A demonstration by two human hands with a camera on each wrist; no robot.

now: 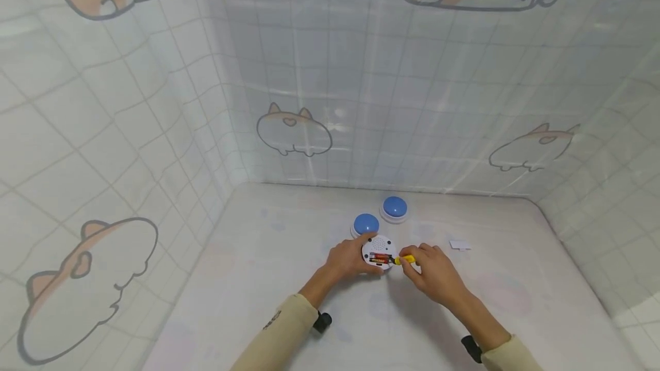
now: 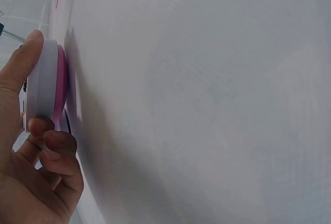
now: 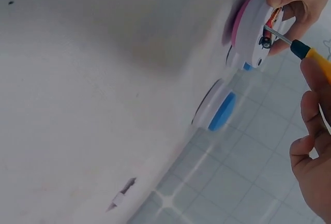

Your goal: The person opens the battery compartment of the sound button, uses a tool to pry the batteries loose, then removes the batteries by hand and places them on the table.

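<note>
My left hand (image 1: 346, 257) grips a round white push button (image 1: 378, 243) by its rim, underside up. In the left wrist view its pink dome (image 2: 61, 81) faces the tabletop. The battery compartment is uncovered and holds red batteries (image 1: 380, 258). In my right hand (image 1: 435, 273) is a screwdriver with a yellow handle (image 1: 406, 259) and a dark collar (image 3: 299, 49). Its metal shaft (image 3: 279, 35) reaches to the end of the batteries. Whether the tip presses on a battery or the compartment edge, I cannot tell.
Two blue-domed push buttons (image 1: 366, 224) (image 1: 395, 207) stand just behind the held one. To the right lies a small white cover (image 1: 460, 244) on the pale tabletop (image 1: 278, 233). Sheeting with a grid and cartoon animals (image 1: 294, 130) walls the back and both sides.
</note>
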